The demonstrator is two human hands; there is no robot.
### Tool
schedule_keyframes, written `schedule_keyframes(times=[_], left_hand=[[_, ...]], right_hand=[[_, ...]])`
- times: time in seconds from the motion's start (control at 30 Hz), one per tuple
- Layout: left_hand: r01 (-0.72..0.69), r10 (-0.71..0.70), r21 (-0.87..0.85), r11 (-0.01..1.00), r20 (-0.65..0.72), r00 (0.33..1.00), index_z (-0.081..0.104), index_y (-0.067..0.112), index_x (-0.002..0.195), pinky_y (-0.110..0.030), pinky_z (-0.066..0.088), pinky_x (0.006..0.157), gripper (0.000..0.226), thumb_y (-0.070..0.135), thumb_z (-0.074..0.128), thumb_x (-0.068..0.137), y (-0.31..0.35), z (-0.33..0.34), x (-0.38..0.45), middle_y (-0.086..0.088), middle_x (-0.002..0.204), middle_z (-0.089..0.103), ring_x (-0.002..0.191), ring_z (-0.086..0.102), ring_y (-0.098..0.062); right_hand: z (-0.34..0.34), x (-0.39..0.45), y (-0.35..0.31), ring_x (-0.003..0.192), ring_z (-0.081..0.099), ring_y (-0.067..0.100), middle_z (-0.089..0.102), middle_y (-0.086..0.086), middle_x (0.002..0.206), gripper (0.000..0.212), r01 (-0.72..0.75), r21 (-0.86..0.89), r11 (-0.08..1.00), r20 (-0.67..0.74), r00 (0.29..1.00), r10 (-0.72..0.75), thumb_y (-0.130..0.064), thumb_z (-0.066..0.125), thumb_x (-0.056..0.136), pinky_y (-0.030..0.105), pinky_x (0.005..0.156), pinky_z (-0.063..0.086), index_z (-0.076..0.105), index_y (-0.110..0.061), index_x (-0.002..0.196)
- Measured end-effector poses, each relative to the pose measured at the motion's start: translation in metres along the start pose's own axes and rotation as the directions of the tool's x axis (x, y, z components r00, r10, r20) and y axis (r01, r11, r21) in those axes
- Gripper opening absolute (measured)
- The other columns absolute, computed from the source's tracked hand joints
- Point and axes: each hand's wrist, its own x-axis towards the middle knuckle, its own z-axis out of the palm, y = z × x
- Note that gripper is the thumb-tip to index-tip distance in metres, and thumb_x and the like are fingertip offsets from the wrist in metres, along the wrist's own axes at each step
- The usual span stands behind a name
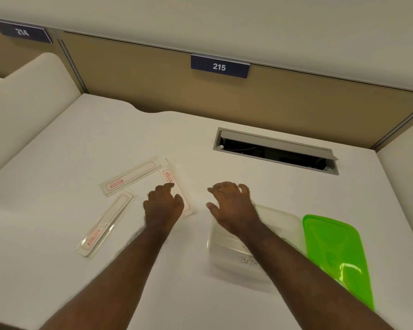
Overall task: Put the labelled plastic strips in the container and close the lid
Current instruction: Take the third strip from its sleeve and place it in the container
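Head view: three flat clear plastic strips with red-printed labels lie on the white worktop, none in the container yet. Far strip lies angled near the back. Near-left strip runs diagonally toward the worktop's front edge, its far end just beside the far strip's near end. Third strip sits partly under the left hand.

Left hand is palm down, fingers curled onto the third strip, touching it; can't tell if it has a real pinch or is just pressing. Right hand hovers spread and empty above the far rim of the clear rectangular plastic container, which has "BETH" handwritten on its side. Translucent green plastic lid lies just right of the container, apparently touching or overlapping its edge.

Handling call: strips look very light, thin, semi-stiff, glossy. Lying flush on a smooth worktop, they'll be hard to get a nail under. Best bet is to slide one toward the worktop edge or press one end to tip the other up, then pinch across the narrow width near an end. Likely to flex and skate away rather than break. They look long relative to the container, so may need to go in along its long axis. Lid looks flexible; press round the rim to seat it.
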Motion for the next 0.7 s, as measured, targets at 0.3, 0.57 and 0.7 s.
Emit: schedule_keyframes(times=[0.3, 0.57, 0.7], left_hand=[[0.409, -0.161, -0.425, 0.807, 0.507, 0.847, 0.050, 0.010, 0.138, -0.020, 0.040, 0.046, 0.048, 0.011, 0.054, 0.090, -0.010, 0.015, 0.006, -0.011, 0.129, 0.057, 0.062, 0.062, -0.018], [0.497, -0.118, -0.495, 0.713, 0.614, 0.781, 0.065, 0.011, 0.109, -0.025, 0.035, 0.050, 0.029, 0.004, 0.044, 0.090, -0.008, 0.012, 0.001, -0.014, 0.090, 0.069, 0.055, 0.058, -0.017], [0.401, -0.112, -0.559, 0.726, 0.478, 0.871, 0.065, 0.006, 0.104, -0.023, 0.036, 0.045, 0.020, 0.014, 0.054, 0.090, -0.011, 0.007, 0.000, -0.011, 0.086, 0.067, 0.055, 0.056, -0.016]], right_hand=[[0.035, 0.048, -0.047, 0.145, 0.019, 0.030, 0.054, 0.008, 0.139, 0.046, 0.104, -0.216, 0.971, 0.394, 0.919, -0.011, -0.027, 0.036, 0.093, 0.057, 0.115, -0.008, 0.047, -0.011, 0.135], [0.037, 0.050, -0.063, 0.148, 0.010, 0.025, 0.047, 0.006, 0.145, 0.051, 0.040, -0.140, 0.989, 0.520, 0.853, 0.040, -0.024, 0.047, 0.093, 0.055, 0.116, -0.006, 0.037, -0.017, 0.143], [0.021, 0.046, -0.066, 0.148, 0.007, 0.023, 0.043, 0.010, 0.148, 0.062, 0.012, 0.008, 1.000, 0.454, 0.891, -0.014, -0.003, 0.042, 0.087, 0.051, 0.118, -0.004, 0.031, -0.019, 0.146]])
